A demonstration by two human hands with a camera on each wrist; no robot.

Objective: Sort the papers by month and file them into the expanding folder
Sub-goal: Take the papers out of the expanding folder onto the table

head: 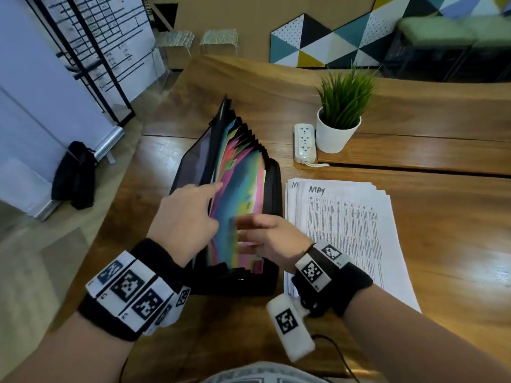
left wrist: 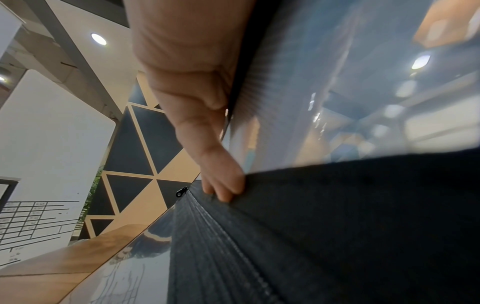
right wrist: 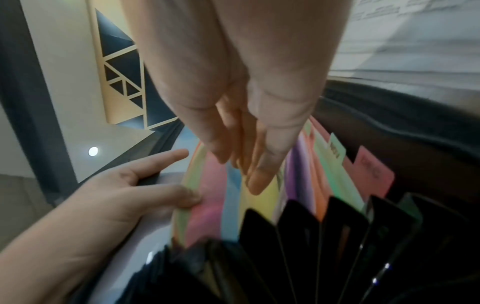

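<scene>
The black expanding folder [head: 274,189] lies open on the wooden table, its coloured dividers [head: 243,186] fanned out. My left hand [head: 188,214] holds the folder's left side: the thumb presses a pink divider [right wrist: 207,191], the fingers [left wrist: 223,185] curl over the black edge [left wrist: 337,205], and the index finger points forward. My right hand [head: 265,236] is blurred, with its straight fingers [right wrist: 257,164] dipping between the middle dividers, holding nothing. Labelled tabs [right wrist: 374,172] stick up at the right. A stack of printed papers [head: 345,230], top sheet marked "May", lies right of the folder.
A potted plant [head: 338,120] and a white power strip [head: 304,143] stand behind the papers. The table's left edge runs close to the folder. On the floor to the left a black bag [head: 74,175] leans against a banner stand.
</scene>
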